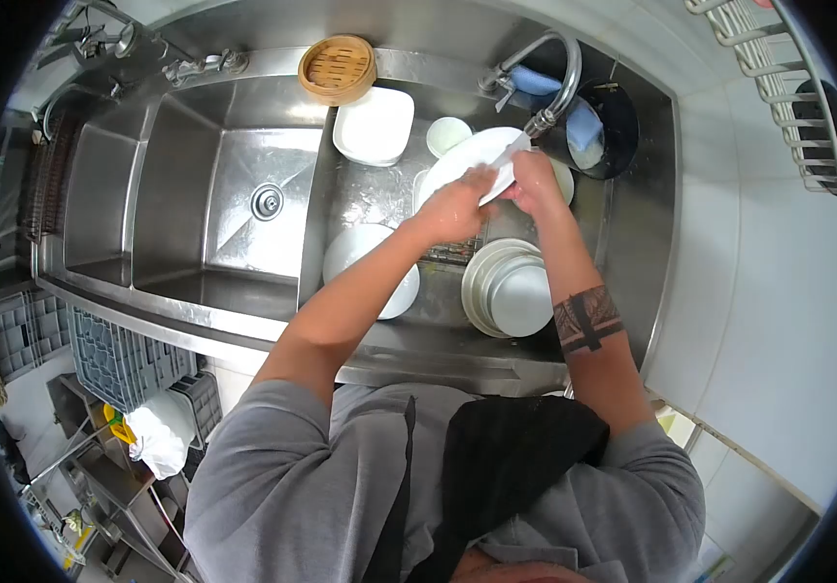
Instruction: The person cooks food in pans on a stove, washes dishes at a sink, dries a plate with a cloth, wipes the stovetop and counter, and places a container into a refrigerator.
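Note:
A white plate (467,160) is held tilted under the curved faucet (556,107), over the right basin. My left hand (455,207) grips its near edge, the fingers slightly blurred. At the plate's right side, my right hand (535,181) is closed on the rim, close below the spout. A pale streak that looks like running water crosses the plate there. Below my hands sits a stack of white round dishes (520,299). Under my left forearm lies another white plate (365,255), and a small pale bowl (448,134) stands behind the held plate.
White square dishes (374,126) stand at the basin's back left, near a round bamboo steamer (338,68) on the ledge. A dark round tub (622,126) with blue-and-white sponges (584,131) is at back right. The left basin (261,155) has a drain. A wire rack (778,87) hangs right.

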